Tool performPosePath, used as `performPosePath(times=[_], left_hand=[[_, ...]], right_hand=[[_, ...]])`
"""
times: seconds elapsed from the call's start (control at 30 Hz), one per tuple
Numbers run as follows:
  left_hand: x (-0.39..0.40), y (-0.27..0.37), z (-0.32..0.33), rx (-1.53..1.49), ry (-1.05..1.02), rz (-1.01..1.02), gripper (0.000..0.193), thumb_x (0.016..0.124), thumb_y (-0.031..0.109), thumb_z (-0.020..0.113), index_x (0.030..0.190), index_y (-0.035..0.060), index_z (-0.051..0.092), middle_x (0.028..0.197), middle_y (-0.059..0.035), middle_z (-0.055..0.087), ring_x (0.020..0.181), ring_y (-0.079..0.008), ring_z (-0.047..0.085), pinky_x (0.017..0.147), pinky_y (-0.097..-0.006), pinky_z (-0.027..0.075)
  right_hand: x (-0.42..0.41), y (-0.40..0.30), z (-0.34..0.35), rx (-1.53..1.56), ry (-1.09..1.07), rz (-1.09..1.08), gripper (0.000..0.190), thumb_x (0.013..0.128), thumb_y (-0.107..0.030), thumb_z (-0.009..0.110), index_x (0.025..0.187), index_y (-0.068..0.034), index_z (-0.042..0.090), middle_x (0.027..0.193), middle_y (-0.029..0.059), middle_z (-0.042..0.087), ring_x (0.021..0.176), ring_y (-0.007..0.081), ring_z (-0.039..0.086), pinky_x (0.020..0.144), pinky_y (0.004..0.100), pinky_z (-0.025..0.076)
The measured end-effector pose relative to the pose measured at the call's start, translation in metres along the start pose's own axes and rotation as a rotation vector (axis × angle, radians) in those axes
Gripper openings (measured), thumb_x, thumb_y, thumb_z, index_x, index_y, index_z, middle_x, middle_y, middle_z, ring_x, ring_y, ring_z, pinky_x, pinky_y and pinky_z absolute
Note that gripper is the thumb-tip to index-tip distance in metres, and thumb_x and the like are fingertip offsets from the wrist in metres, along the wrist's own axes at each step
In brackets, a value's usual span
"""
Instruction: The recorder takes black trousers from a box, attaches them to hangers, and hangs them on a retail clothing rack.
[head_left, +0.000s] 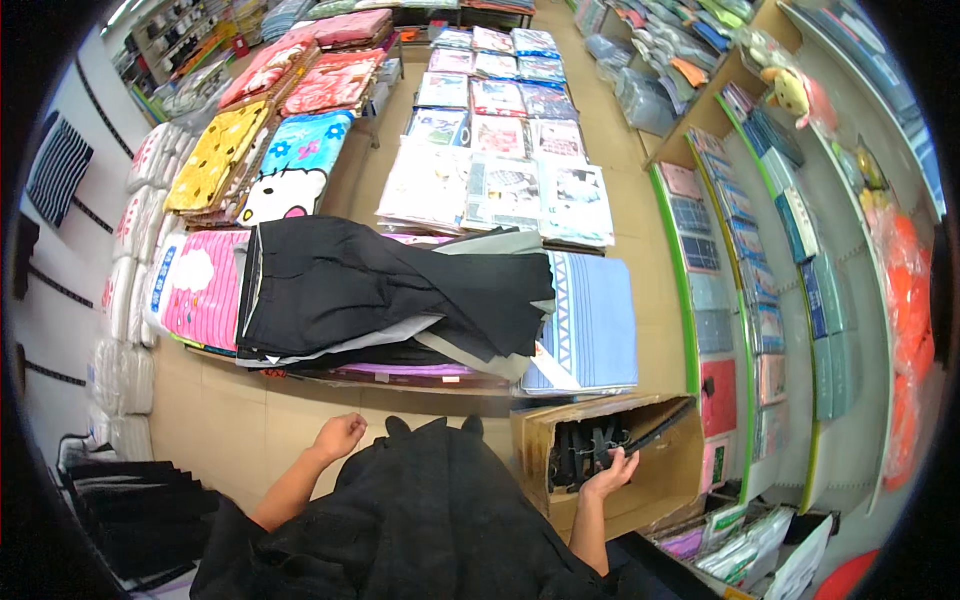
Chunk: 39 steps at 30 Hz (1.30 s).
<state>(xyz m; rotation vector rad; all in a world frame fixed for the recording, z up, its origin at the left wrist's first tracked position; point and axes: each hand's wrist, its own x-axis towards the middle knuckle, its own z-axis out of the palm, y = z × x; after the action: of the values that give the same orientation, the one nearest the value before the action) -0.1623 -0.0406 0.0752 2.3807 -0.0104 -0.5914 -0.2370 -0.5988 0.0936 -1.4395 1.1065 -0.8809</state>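
At the open cardboard box (679, 480) on my right, my right hand (613, 474) grips one end of a black trouser hanger (660, 431), whose bar slants up across the opening. More black hangers with metal clips (585, 446) lie inside the box. My left hand (341, 436) hovers over the floor in front of me, its fingers curled in and nothing seen in them. Ahead, black trousers (352, 289) lie flat over grey and black garments on a low display of folded textiles. A white tag (553, 369) sticks out by the trouser legs.
A pink packaged blanket (202, 289) and a blue folded textile (596, 322) flank the trousers. Beyond stand stacks of packaged bedding (499, 135) and printed blankets (289, 169). Shelving (679, 285) rises at right. Black garments (135, 517) hang low at left.
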Motion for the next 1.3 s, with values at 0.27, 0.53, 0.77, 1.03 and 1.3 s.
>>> performPosePath(times=[0.27,0.53,0.77,1.03,1.3], left_hand=[[0.010,0.073,-0.042,0.078,0.074,0.248,0.020,0.099,0.023,0.061,0.107,0.0058,0.069,0.102,-0.0175,0.072,0.096,-0.0393,0.069,0.082,-0.0489,0.055],[0.024,0.163,-0.058,0.156,0.219,0.656,0.020,0.091,0.017,0.070,0.108,0.0078,0.068,0.101,-0.0115,0.069,0.096,-0.0332,0.068,0.082,-0.0457,0.055],[0.018,0.205,-0.077,0.242,0.232,0.903,0.041,0.084,0.016,0.078,0.122,0.0099,0.064,0.121,-0.0096,0.063,0.111,-0.0311,0.063,0.093,-0.0430,0.051],[0.016,0.204,-0.076,0.328,0.264,0.869,0.045,0.085,0.021,0.079,0.126,0.0111,0.064,0.121,-0.0076,0.063,0.113,-0.0285,0.063,0.093,-0.0415,0.049],[0.014,0.205,-0.075,0.312,0.253,0.847,0.047,0.085,0.021,0.078,0.128,0.0111,0.064,0.120,-0.0073,0.065,0.114,-0.0266,0.063,0.095,-0.0409,0.049]], right_hand=[[-0.019,-0.056,0.054,-0.005,-0.820,0.161,0.049,0.088,0.000,0.068,0.136,0.007,0.059,0.091,0.0051,0.067,0.073,0.0132,0.064,0.066,0.0273,0.051],[-0.065,-0.090,0.127,-0.342,-1.440,0.170,0.044,0.094,-0.014,0.072,0.133,0.005,0.064,0.087,0.0079,0.076,0.080,0.0124,0.070,0.077,0.0289,0.053],[-0.104,-0.137,0.161,-0.481,-1.679,0.062,0.043,0.092,-0.019,0.072,0.130,0.001,0.068,0.089,0.0094,0.076,0.082,0.0140,0.071,0.074,0.0301,0.054],[-0.124,-0.159,0.171,-0.590,-1.756,-0.177,0.051,0.094,-0.016,0.074,0.139,0.005,0.061,0.104,0.0126,0.075,0.091,0.0171,0.071,0.082,0.0314,0.055],[-0.130,-0.167,0.167,-0.544,-1.760,-0.388,0.054,0.086,-0.028,0.076,0.132,-0.002,0.067,0.097,0.0199,0.075,0.077,0.0244,0.069,0.076,0.0377,0.055]])
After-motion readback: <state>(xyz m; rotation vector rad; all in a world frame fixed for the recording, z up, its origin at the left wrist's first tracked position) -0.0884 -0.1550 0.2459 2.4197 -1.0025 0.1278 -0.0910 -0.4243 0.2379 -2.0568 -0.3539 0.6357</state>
